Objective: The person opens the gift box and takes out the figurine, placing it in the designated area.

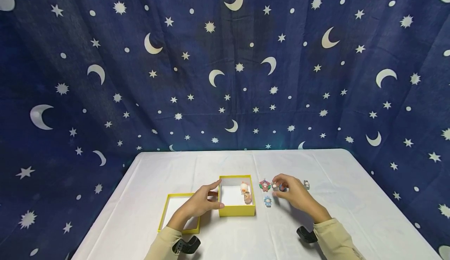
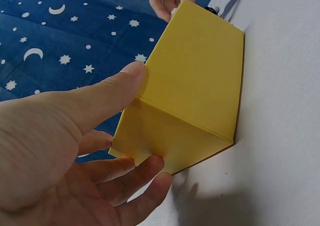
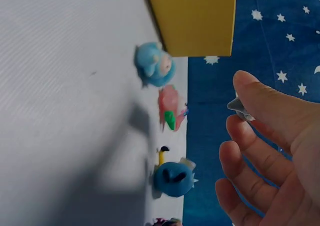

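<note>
Above the white-covered counter (image 1: 225, 240), right hand (image 1: 293, 192) pinches a small grey figurine (image 1: 275, 187) between thumb and index, lifted off the surface; right-wrist view shows just a pointed grey bit of it, mostly hidden by the thumb. Remaining right fingers loosely bent, nothing else held.

Left hand (image 1: 200, 203) at the left side of the yellow box (image 1: 237, 211), thumb by the near-left corner, other fingers spread relaxed along the left wall, touching it, not clenched. Box sits upright, top uncovered, white inside. Two figurines in it, against the right side: pale one (image 1: 244, 187) farther back, brownish one (image 1: 247, 197) nearer the front.

Just right of box, on the counter: light-blue figurine (image 1: 268, 201) closest to the person, pinkish-red figurine with green (image 1: 265, 185) behind it. Dark-blue figurine (image 3: 174, 178) near the right hand, partly covered by it from the head. Another greyish figurine (image 1: 306, 184) lies farther right, past the hand.

Left of box, shallow yellow-edged lid (image 1: 191, 231), white inside up, partly under left hand and wrist.

Beige sleeves (image 1: 335, 238), black device (image 1: 186, 245) on each wrist. Dark-blue curtain (image 1: 197, 84) behind, white moons, stars, dots.
</note>
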The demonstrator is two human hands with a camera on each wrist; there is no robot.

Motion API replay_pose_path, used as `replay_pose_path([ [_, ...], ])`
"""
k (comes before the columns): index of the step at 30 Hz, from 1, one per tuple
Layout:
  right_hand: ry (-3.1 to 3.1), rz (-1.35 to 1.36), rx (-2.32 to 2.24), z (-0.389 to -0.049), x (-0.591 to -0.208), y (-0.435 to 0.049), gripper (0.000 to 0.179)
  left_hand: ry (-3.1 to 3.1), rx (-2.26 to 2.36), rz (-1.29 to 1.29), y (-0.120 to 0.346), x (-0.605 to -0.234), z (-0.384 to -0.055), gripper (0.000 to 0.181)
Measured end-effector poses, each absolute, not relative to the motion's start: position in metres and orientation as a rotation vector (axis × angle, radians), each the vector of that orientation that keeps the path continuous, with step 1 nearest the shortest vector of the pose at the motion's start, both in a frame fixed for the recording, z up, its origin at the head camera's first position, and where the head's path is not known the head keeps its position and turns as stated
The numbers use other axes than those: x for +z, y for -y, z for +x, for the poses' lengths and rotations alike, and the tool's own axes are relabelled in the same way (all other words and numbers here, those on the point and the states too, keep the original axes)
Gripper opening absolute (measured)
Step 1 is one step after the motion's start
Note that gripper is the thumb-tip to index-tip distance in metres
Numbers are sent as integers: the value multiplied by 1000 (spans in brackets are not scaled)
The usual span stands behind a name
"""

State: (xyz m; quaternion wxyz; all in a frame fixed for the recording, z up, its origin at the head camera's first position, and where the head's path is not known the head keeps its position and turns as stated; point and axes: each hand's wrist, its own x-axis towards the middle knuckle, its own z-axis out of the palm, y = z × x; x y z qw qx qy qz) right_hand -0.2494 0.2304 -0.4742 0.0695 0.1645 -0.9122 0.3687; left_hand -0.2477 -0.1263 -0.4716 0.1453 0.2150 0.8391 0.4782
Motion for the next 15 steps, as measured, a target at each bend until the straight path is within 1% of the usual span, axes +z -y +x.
replay_pose_path([
  [9, 2738, 508, 1126, -247, -475, -239, 27, -2407, 1386, 621, 126, -471, -248, 85],
  [15, 2763, 511, 1163, -247, -476, -242, 32, -2415, 1377, 614, 127, -471, -247, 85],
])
